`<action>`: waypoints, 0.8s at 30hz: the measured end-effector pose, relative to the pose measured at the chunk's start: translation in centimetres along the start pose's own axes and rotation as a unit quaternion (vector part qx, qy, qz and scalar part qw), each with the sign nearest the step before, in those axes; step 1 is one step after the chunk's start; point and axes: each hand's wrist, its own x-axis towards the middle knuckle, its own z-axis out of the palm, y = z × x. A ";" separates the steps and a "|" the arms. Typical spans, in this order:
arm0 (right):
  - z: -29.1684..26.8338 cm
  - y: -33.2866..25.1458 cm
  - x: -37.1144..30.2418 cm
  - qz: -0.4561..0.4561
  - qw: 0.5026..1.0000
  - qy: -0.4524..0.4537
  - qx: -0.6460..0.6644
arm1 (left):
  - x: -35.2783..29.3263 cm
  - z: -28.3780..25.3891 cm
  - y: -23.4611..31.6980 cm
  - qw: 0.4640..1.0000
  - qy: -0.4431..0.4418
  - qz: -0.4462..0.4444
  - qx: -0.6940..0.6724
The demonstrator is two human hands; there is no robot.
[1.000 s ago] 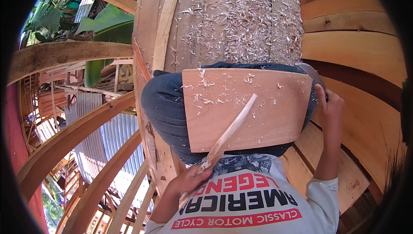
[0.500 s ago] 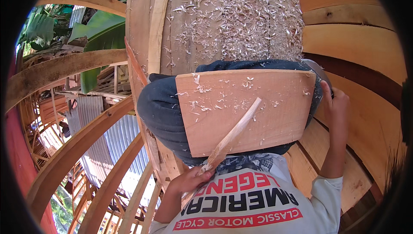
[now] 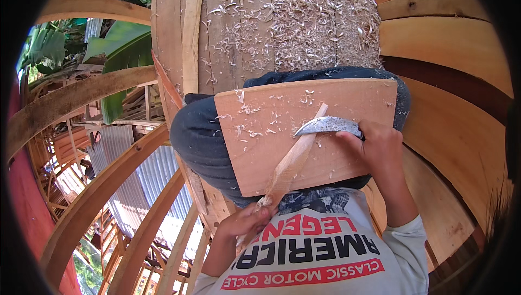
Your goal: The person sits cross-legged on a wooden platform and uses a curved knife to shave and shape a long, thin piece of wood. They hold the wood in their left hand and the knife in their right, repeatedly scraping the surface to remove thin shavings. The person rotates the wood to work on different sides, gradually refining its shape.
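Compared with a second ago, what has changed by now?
The right hand has brought the knife leftward and nearer the body, from the far right corner of the board to over the stick; contact is hard to tell. Nothing was taken hold of or let go. The left hand still grips the stick, and the board remains across the lap.

The knife (image 3: pixel 324 125) shows mottled grey, the stick (image 3: pixel 293 165) tan, the board (image 3: pixel 331 159) pinkish-brown, trousers (image 3: pixel 198 140) dark blue.
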 end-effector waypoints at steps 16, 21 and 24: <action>-2.0 1.9 -0.9 0.117 0.982 0.024 0.148 | -0.9 1.2 0.5 0.997 0.036 -0.069 -0.017; 0.2 -0.2 -1.4 0.093 0.961 -0.014 0.261 | -1.5 2.7 2.0 0.978 0.053 -0.027 0.202; -0.3 -0.2 -0.7 0.071 0.938 -0.011 0.339 | -1.9 5.4 4.0 0.959 0.098 -0.015 0.265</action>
